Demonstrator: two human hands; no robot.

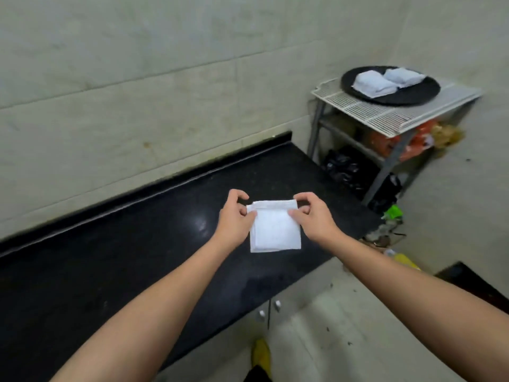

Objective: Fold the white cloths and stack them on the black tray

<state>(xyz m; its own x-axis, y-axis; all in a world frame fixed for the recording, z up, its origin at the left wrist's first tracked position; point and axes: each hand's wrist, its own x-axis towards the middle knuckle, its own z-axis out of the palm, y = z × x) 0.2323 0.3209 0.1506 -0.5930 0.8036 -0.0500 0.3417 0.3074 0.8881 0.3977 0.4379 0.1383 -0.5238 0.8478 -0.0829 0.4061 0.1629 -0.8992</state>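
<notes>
At the bottom centre of the frame we see a yellow shoe on the pale floor, and just above it two small knobs on the cupboard under the counter. Our two forearms reach up from the lower corners and meet in the middle of the frame. There the left hand pinches the upper left corner of a folded white cloth between thumb and curled fingers, and the right hand pinches the upper right corner the same way. The cloth is a small square of several layers; we cannot tell whether it rests on the black counter or is held just above it. Its top edge runs between the two hands. Farther off, in the upper right of the frame, a white wire rack stands beside the counter's end, with bags on its lower shelves. On top of it sits the round black tray, carrying two folded white cloths side by side, touching. Pale wall tiles fill the background.
</notes>
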